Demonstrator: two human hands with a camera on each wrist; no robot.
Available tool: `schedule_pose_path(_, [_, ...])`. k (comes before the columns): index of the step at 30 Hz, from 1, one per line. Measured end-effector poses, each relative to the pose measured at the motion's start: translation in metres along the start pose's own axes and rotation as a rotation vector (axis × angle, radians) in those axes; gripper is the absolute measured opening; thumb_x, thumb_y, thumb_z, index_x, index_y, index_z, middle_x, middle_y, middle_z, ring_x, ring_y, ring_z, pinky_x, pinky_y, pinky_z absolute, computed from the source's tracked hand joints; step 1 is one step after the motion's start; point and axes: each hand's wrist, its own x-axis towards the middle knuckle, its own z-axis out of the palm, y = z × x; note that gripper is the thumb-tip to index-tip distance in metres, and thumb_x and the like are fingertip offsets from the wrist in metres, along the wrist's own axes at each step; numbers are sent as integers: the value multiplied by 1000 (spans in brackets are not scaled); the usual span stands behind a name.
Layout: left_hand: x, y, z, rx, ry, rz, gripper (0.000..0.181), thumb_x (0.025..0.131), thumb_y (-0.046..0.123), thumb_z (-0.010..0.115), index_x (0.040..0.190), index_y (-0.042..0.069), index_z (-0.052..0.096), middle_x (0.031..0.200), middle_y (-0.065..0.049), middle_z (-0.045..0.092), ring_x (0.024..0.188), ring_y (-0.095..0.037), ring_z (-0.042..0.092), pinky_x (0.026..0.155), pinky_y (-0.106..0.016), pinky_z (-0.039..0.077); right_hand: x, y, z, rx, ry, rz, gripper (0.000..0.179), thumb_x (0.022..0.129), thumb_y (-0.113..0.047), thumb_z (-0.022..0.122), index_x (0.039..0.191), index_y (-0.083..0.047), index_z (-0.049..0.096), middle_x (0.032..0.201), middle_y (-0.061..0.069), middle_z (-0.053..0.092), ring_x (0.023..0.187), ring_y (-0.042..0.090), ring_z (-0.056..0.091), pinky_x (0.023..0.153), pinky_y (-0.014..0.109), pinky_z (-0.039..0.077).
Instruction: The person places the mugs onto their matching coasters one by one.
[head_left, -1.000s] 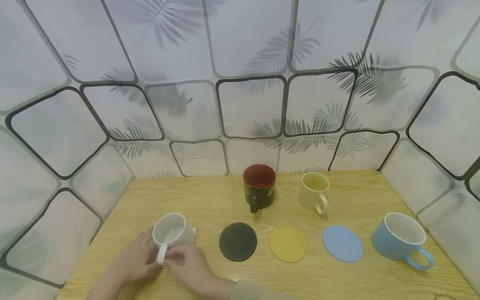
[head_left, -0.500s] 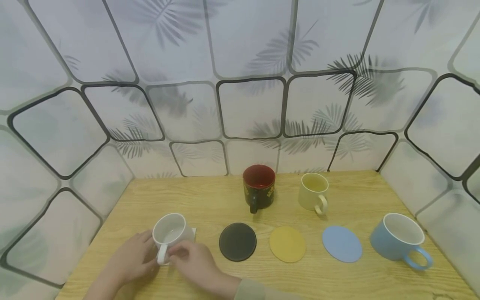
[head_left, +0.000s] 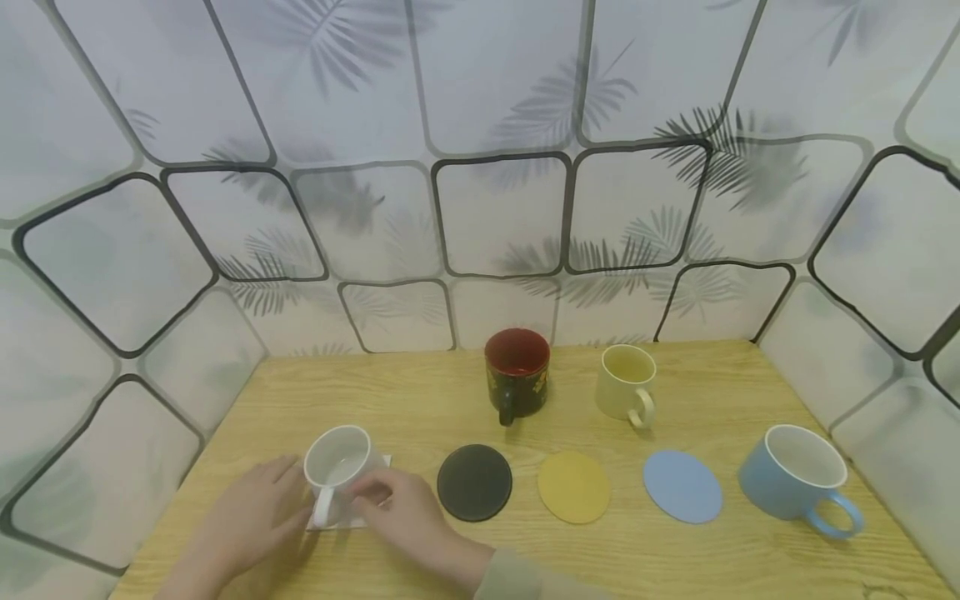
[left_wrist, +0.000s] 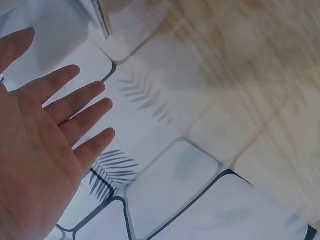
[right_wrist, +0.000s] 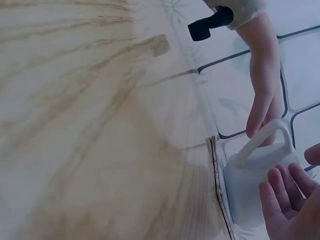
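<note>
A white mug (head_left: 347,462) stands upright on a white square coaster (head_left: 342,523) at the left of the table, its handle (head_left: 323,507) toward the person. My left hand (head_left: 251,512) is at the mug's left side; the left wrist view shows its palm and straight, spread fingers (left_wrist: 80,102). At the mug's right is my right hand (head_left: 408,510), with relaxed fingers (right_wrist: 282,190) close to the mug wall. It holds nothing in the right wrist view. I cannot tell whether either hand touches the mug.
A black coaster (head_left: 475,483), a yellow coaster (head_left: 574,487) and a blue coaster (head_left: 682,487) lie in a row to the right. Behind them stand a black mug with a red inside (head_left: 517,379) and a cream mug (head_left: 622,387). A blue mug (head_left: 787,475) is far right.
My right hand has drawn back from the mug's handle to the right. The left hand has slid slightly left, and more of the white coaster shows. The mug has stayed in place.
</note>
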Motion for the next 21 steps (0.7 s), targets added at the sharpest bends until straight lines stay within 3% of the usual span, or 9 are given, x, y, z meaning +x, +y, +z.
schedule_pose_path(13, [-7, -4, -19, 27, 84, -20, 64, 86, 33, 83, 138, 0, 66, 134, -26, 69, 122, -49, 67, 105, -68, 51, 8, -2, -21, 16, 32, 1, 11, 97, -18, 76, 104, -11, 81, 96, 2, 78, 81, -5, 60, 68, 15, 52])
schedule_pose_path(19, [-10, 1, -32, 58, 143, -18, 62, 90, 37, 79, 141, 3, 65, 136, -25, 69, 126, -46, 65, 107, -61, 49, 12, -6, -32, -30, 25, 16, 12, 98, -20, 75, 104, -12, 81, 96, 1, 78, 82, -4, 60, 71, 17, 52])
schedule_pose_path(21, [-11, 4, -35, 60, 146, -21, 63, 92, 39, 77, 143, 4, 64, 139, -24, 68, 129, -45, 63, 123, -55, 38, 13, -7, -37, -34, 21, 24, 13, 99, -21, 74, 105, -12, 81, 96, 1, 78, 82, -3, 60, 69, 17, 52])
